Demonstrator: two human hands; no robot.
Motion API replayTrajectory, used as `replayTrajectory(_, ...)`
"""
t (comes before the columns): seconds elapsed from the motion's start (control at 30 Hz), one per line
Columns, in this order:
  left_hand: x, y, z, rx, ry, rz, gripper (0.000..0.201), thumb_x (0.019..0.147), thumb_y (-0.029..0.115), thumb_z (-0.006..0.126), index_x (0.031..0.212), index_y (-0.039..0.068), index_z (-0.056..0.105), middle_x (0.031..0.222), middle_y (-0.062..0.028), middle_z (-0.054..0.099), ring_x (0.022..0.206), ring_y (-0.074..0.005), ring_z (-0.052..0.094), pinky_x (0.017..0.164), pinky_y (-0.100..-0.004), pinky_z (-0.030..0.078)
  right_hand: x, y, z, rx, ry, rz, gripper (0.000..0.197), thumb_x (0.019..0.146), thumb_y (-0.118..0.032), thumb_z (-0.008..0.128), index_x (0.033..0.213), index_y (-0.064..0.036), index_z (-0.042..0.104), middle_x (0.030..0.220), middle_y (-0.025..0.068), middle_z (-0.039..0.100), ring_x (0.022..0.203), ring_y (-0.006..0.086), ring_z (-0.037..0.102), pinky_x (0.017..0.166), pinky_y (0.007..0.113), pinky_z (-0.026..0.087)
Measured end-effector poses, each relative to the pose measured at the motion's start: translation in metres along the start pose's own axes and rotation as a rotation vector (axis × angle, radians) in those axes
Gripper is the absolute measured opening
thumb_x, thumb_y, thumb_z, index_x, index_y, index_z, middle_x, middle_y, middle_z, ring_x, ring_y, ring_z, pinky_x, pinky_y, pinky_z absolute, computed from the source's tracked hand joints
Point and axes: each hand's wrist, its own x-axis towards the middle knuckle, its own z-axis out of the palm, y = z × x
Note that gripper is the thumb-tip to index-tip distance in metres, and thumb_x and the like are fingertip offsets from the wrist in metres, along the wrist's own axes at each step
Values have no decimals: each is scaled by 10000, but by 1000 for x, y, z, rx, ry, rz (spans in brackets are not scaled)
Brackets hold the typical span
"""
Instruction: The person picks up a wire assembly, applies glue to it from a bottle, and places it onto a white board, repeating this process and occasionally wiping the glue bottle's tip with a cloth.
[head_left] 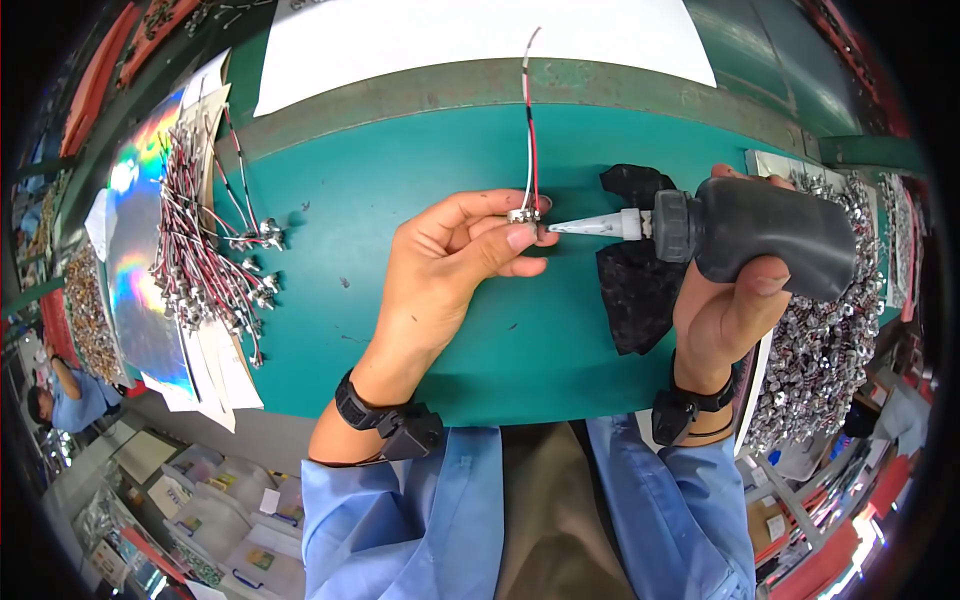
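Between the thumb and fingers of my left hand (440, 265) is a small metal part with wires (525, 214); its red and white wires stand upward, with dark bands partway along. My right hand (735, 310) is wrapped round a dark squeeze bottle (770, 235) lying on its side, with a ribbed black cap. The bottle's pale tapered nozzle (595, 226) points left, its tip right beside the metal part; whether they touch I cannot tell. Under the nozzle lies a crumpled black cloth (640, 290) on the green mat (420, 150).
At the left, several wired metal parts (200, 230) are heaped on shiny sheets and cardboard (135, 270). A large pile of similar metal parts (820, 350) fills the right side. A white sheet (470, 40) lies beyond the mat. Plastic bins (215, 510) and another person (75, 395) are at the lower left.
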Motion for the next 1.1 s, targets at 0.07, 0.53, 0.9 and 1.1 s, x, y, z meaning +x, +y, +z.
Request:
replayTrajectory(0.07, -1, -4, -1, -2, 4, 10, 187, 775, -36, 530, 962, -36, 526, 924, -120, 580, 843, -202, 586, 646, -265, 515, -3, 1, 3, -81, -19, -26, 620, 759, -405, 562, 1170, 6, 344, 1107, 101, 445, 1032, 272, 455, 925, 407, 326)
replayTrajectory(0.53, -4, -13, -6, 99, -4, 170, 178, 770, -80, 514, 946, -52, 527, 887, -114, 577, 803, -203, 601, 663, -256, 513, -10, 6, 9, -231, -31, -85, 681, 717, -435, 600, 1167, 2, 335, 1109, 110, 434, 991, 270, 487, 880, 409, 389)
replayTrajectory(0.9, -4, -15, -7, 98, -5, 188, 178, 760, -87, 526, 936, -58, 530, 895, -107, 569, 797, -194, 601, 662, -254, 510, -10, 7, 8, -214, -60, -82, 671, 714, -420, 611, 1161, 2, 344, 1093, 120, 442, 987, 269, 490, 885, 414, 388)
replayTrajectory(1.1, -4, -15, -7, 109, -3, 196, 181, 760, -84, 527, 939, -56, 529, 883, -106, 574, 792, -193, 602, 664, -255, 512, -10, 7, 7, -204, -37, -91, 668, 712, -409, 618, 1156, 11, 346, 1077, 137, 450, 984, 270, 493, 891, 415, 381)
